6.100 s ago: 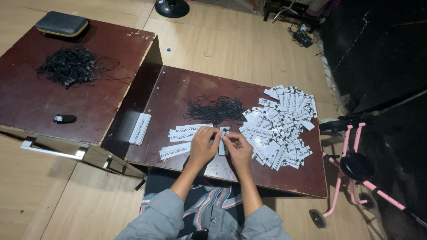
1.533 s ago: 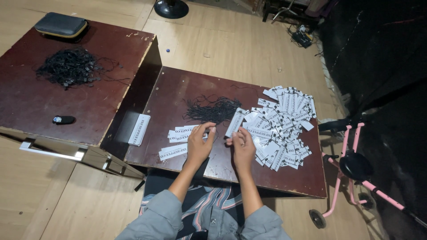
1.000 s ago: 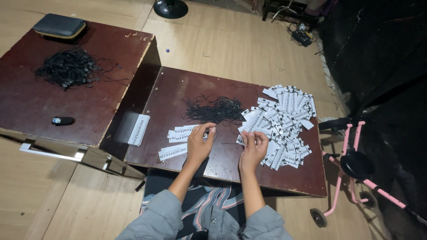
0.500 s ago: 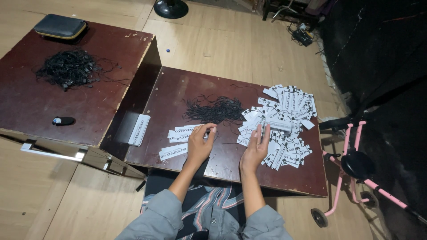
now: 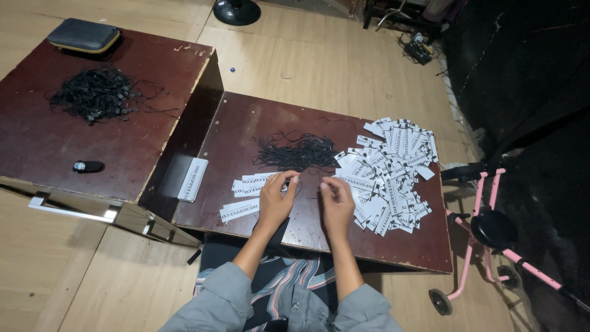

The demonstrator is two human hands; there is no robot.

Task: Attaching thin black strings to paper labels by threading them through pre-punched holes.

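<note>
Dark brown surface on pale wood floor; white tags, black strings piled. Left hand pinching a string; right hand grip unclear.

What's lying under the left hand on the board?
White tags lie under and beside the left hand, spread in a loose row on the brown board. The hand covers whatever is directly beneath its palm.
</note>
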